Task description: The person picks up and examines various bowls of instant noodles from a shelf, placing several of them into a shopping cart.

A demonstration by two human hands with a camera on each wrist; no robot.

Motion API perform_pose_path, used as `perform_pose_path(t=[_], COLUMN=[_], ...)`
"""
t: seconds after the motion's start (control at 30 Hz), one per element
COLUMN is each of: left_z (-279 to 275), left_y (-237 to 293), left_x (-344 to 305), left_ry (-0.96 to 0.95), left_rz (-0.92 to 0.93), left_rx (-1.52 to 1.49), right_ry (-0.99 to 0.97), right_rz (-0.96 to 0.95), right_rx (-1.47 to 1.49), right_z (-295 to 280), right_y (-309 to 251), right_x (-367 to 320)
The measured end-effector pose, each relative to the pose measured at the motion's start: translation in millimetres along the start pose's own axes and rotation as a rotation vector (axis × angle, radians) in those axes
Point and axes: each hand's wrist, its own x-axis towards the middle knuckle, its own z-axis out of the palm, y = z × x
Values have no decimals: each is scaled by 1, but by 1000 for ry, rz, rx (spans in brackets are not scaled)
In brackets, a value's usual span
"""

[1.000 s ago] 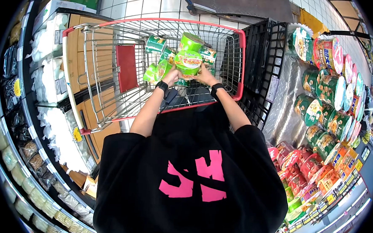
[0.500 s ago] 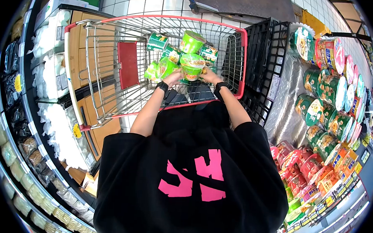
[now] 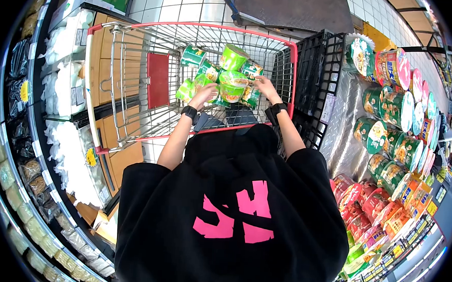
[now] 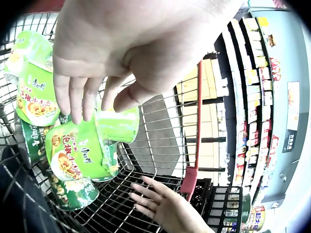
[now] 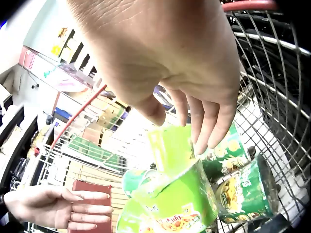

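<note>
A light green instant noodle tub (image 3: 232,92) sits among other tubs in the shopping cart, its printed side facing the person. To its left my left hand (image 3: 204,97) hovers over the pile, fingers loosely extended and nothing in its grasp. On the other side my right hand (image 3: 266,88) hangs with relaxed fingers, apart from the tub. Behind lies another light green tub (image 3: 234,57), and dark green noodle tubs (image 3: 193,56) lie around them, several tilted. In the left wrist view, the left fingertips (image 4: 88,114) overlap the light green tubs.
The cart's red-rimmed wire basket (image 3: 191,25) surrounds the tubs, with a red panel (image 3: 158,81) at its left. Black crates (image 3: 310,89) stand against the right end. Stacked noodle tubs (image 3: 399,112) fill the right display; shelves of bagged goods (image 3: 29,192) line the left.
Both hands held the light green noodle tub and lowered it onto the pile. They have let go and moved apart, the right hand farther right.
</note>
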Motion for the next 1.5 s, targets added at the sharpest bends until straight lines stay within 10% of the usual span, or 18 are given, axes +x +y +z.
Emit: perform_pose_path(t=[0.4,0.73,1.5], left_z=[-6,-19,-66], left_y=[33,-21,-66], left_x=[-79,-98,-148], left_ry=[26,20,-121], left_rz=[256,123,199], left_rx=[59,77,167], right_ry=[61,100,362], right_rz=[-75,3,-133], right_rx=[30,135,-70], right_z=[-27,-5,119], right_y=[-27,-2,19], right_x=[-63,-97,-147])
